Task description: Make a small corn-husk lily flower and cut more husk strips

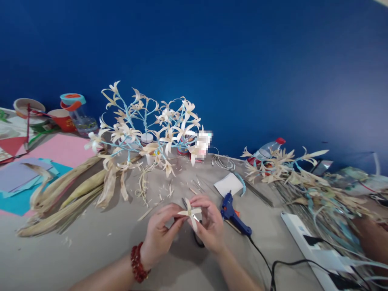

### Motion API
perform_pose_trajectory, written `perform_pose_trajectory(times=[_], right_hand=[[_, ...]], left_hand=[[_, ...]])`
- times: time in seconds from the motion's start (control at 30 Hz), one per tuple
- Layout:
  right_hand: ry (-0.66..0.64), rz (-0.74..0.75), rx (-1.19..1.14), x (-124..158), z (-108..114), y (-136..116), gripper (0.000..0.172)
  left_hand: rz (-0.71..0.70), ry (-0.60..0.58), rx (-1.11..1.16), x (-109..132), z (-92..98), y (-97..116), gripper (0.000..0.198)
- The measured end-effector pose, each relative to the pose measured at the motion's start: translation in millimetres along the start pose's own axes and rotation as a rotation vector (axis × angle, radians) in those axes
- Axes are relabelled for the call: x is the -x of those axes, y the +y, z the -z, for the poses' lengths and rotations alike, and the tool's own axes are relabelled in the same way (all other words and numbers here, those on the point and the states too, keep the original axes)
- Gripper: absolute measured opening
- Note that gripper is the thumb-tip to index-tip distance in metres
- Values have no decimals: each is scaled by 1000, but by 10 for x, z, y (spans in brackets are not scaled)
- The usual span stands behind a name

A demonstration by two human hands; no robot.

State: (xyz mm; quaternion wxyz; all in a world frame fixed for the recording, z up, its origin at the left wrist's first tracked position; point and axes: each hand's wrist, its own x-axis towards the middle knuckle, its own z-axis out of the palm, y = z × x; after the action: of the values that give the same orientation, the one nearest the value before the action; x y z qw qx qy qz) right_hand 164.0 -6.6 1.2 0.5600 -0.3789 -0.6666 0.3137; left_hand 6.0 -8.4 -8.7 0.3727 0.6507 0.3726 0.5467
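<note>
Between my two hands is a small cream flower [189,211] with narrow pointed petals, apparently made of dried corn husk. My left hand [162,230], with a red bead bracelet [138,262] at its wrist, pinches it from the left, thumb and forefinger together. Fingers of my right hand [213,224] close around its right petals. Part of a dark looped object [198,241], perhaps a scissors handle, shows below the flower, mostly hidden by my hands. A blue glue gun [235,214] lies just right of my right hand, beside a white pad [228,185].
Behind stand branched husk flowers [145,113] on blue stems. Dried corn husks [75,186] and coloured paper [27,178] lie left. At right are a white power strip [298,238] with cables, more husk flowers [281,163] and a bundle of thin sticks. A person's arm [371,238] shows far right.
</note>
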Motion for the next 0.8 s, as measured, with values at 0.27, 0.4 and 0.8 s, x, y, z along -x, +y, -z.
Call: perform_pose_trajectory(times=[0.27,0.4,0.8], right_hand=[[15,236,257,-28,129,-58,32],[-18,299,317,-32,144,-63,28],[-2,303,354,-41,122,-77,24]], left_hand=[[-113,26,-80,-1,-20,-41,8],[-112,5,-94,0,-21,-34,8],[-88,-25,-142,20,-18,-61,9]])
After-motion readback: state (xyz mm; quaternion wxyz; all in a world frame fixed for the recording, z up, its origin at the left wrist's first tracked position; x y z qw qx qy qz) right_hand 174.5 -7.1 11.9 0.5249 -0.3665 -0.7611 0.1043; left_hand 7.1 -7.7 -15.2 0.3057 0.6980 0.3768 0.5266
